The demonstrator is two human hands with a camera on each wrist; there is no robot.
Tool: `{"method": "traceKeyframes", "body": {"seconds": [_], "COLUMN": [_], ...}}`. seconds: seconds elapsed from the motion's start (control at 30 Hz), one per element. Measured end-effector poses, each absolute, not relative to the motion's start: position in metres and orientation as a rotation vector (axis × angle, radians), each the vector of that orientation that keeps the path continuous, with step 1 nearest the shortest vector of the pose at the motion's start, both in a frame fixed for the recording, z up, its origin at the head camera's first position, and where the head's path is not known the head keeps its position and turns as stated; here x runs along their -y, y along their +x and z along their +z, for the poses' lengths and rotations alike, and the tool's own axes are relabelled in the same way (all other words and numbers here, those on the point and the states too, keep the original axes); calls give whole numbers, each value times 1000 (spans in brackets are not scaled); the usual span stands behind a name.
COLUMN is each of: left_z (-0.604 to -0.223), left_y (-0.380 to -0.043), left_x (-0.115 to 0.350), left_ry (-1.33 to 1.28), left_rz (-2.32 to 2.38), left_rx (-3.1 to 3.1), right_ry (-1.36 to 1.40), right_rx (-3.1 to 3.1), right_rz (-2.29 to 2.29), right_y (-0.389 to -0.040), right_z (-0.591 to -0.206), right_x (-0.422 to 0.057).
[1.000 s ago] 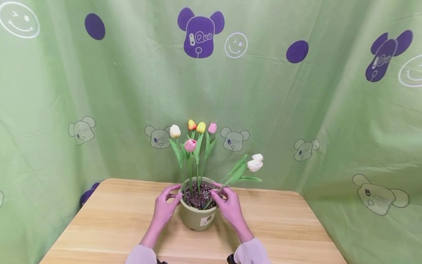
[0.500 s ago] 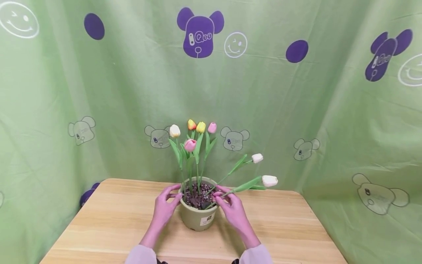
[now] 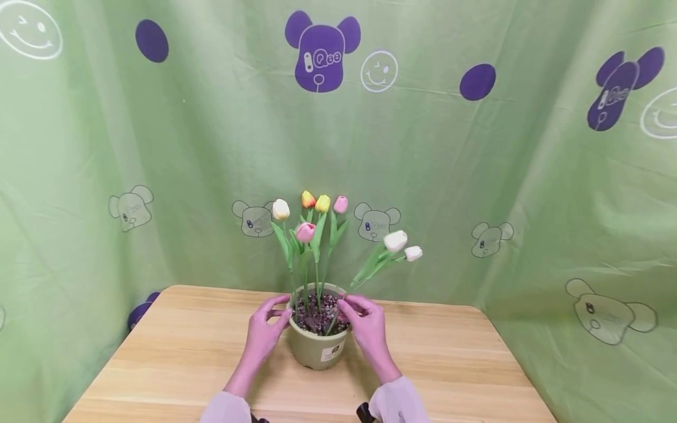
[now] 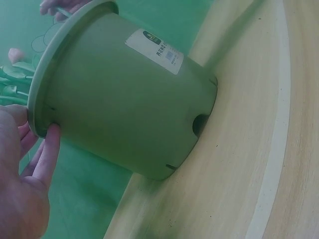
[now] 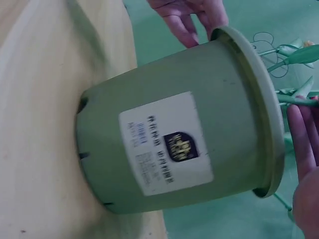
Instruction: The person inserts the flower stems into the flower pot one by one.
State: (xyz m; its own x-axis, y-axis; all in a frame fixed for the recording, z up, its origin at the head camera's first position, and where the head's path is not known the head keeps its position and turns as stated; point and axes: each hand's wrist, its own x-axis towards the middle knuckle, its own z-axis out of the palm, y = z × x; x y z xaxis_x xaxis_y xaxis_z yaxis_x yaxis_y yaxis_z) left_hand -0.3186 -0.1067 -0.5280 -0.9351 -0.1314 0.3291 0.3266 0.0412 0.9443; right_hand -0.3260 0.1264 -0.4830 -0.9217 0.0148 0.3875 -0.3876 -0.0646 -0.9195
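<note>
A green plastic flower pot [image 3: 307, 351] filled with dark granules stands upright on the table. My left hand [image 3: 266, 330] grips its left rim, thumb over the edge and fingers beneath the lip, as the left wrist view shows. At the right rim, my right hand [image 3: 369, 328] pinches the stem of a white tulip [image 3: 395, 241], which leans right. Beside that bloom is a second white tulip [image 3: 414, 253], leaning further right; its lower stem is hidden. Several upright tulips stand in the pot, among them a pink tulip [image 3: 305, 232] and a yellow tulip [image 3: 322, 204].
The wooden table [image 3: 449, 358] extends on both sides of the pot. Behind it hangs a green curtain [image 3: 423, 153] printed with bears and smiley faces. A white label [image 5: 167, 144] is stuck on the pot's front.
The white tulip in my right hand dipped to the right, then swung up and left, more upright now. My right hand shifted slightly with it. My left hand and the pot stayed put.
</note>
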Motion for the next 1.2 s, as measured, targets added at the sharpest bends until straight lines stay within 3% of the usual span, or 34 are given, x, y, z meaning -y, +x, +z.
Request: {"method": "traceKeyframes", "body": {"seconds": [0.53,1.2], "left_z": [-528,-526], "left_y": [-321,-316], "left_x": [105,105], "left_ry": [-193,-174], "left_rz": [-1962,-1956], "left_rx": [2003,2003], "right_ry": [734,732], "right_rx": [2019,2187], "right_rz": [1809,1476], "right_y": [-328,-331], "right_z": [-487,-496], "right_x": [-109,-106]}}
